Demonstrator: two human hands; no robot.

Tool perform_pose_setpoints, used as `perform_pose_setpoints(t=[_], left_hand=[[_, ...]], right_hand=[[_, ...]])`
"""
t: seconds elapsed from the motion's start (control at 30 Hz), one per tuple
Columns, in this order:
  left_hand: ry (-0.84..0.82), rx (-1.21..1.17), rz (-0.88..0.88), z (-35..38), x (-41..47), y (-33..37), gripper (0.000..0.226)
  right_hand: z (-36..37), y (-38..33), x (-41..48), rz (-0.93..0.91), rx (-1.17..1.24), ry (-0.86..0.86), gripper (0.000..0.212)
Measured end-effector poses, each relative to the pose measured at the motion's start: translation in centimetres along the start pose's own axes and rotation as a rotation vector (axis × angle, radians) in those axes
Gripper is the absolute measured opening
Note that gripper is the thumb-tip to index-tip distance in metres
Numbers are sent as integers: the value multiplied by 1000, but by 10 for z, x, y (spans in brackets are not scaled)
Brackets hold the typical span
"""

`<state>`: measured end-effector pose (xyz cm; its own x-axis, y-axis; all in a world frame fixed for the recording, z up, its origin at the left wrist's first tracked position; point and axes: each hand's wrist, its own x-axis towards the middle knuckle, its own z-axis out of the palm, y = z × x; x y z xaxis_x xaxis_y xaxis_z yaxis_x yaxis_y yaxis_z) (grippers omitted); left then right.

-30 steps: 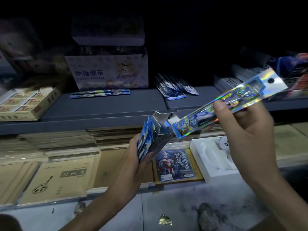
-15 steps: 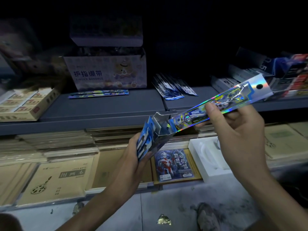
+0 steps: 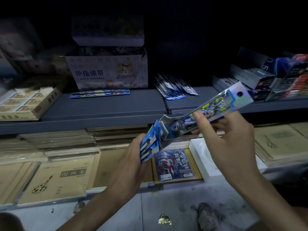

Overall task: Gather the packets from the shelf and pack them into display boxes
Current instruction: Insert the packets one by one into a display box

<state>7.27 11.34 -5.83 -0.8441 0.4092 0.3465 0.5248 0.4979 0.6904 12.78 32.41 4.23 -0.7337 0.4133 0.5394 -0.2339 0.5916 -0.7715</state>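
Risk number one, watching the feed, was the packet snagging on the open flap of the display box. It was long, floppy and foil-slick, going in at a slant, so a slightly off push could've buckled it or creased the flap. The box was only gripped from one side too, so I figured it might twist in the hold. The dim light didn't help either.

At centre frame the left hand had its fingers curled round the box, with the mouth tilted up toward the right. Right of centre, the right hand pinched the packet mid-length, thumb on top and fingers underneath. The lower end looked just inside the box mouth, and the hang-hole end poked toward the upper right. More packets lay on the shelf at upper middle, plus a couple in front of the finger bandage box.
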Motion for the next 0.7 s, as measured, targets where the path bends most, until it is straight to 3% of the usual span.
perform_pose_setpoints(t=[0.23,0.43,0.6,0.7], left_hand=[[9,45,2,5,-2,3,76],[-1,33,-9,7,-4,8,68],[-1,-14,-54,6,-4,8,57],[12,1,-47,5,-4,6,64]], right_hand=[[16,3,-10,98,21,1,21],[29,3,-16,250,101,-22,27],[22,2,-15,198,218,-4,29],[21,2,-14,194,192,-7,35]])
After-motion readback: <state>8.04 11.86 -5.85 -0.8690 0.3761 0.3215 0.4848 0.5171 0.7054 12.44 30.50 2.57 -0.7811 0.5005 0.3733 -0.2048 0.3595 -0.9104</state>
